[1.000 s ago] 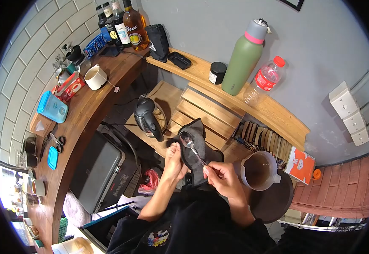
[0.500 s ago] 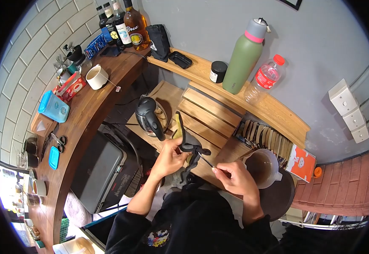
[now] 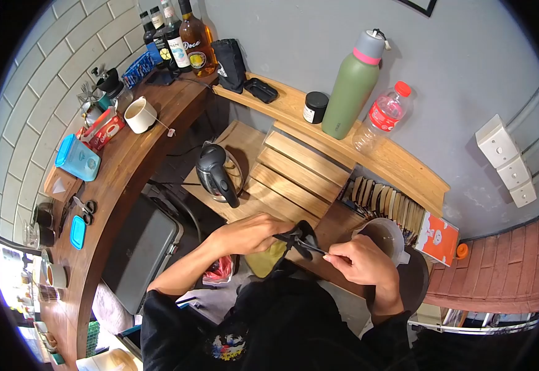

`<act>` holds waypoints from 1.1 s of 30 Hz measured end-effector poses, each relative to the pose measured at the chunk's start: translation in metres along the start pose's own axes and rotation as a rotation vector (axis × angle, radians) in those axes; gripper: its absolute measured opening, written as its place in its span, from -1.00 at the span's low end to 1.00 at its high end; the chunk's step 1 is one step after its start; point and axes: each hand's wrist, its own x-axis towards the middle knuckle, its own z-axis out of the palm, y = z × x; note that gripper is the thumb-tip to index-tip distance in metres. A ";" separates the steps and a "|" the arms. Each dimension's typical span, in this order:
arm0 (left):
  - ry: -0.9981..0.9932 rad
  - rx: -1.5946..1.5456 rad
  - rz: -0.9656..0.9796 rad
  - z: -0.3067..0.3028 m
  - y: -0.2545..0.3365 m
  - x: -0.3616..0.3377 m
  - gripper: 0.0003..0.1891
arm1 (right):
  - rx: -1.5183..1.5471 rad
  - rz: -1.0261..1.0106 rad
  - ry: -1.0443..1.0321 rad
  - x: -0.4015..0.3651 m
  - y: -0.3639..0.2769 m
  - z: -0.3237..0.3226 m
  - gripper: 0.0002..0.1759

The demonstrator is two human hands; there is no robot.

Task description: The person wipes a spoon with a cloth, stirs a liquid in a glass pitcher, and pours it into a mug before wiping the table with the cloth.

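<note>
Between my hands is a floppy black cloth piece [image 3: 298,237] with a yellow-green side [image 3: 266,260]; its exact kind does not show. My left hand [image 3: 252,233] is closed on its upper edge, back of the hand up, fingertips hidden by the fabric. From the cloth a thin black strap [image 3: 313,247] runs to the right, its end pinched between thumb and fingers of my right hand [image 3: 359,260]. The yellow-green part hangs below my left hand, close to my black top.
An electric kettle [image 3: 215,170] stands on the slatted wooden bench [image 3: 300,162] ahead. At right are a plastic jug [image 3: 402,235] and a row of books [image 3: 384,203]. A green bottle [image 3: 353,86] stands on the shelf. Scissors [image 3: 86,210] lie on the curved counter [image 3: 118,179].
My left hand has turned palm-down over the cloth, bringing the black part up and the yellow-green side below. My right hand moved slightly right and down, still pinching the strap.
</note>
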 end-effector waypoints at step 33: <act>1.151 -1.149 -0.604 0.037 -0.114 0.129 -0.60 | 0.580 0.273 0.595 -0.020 0.019 0.040 -0.65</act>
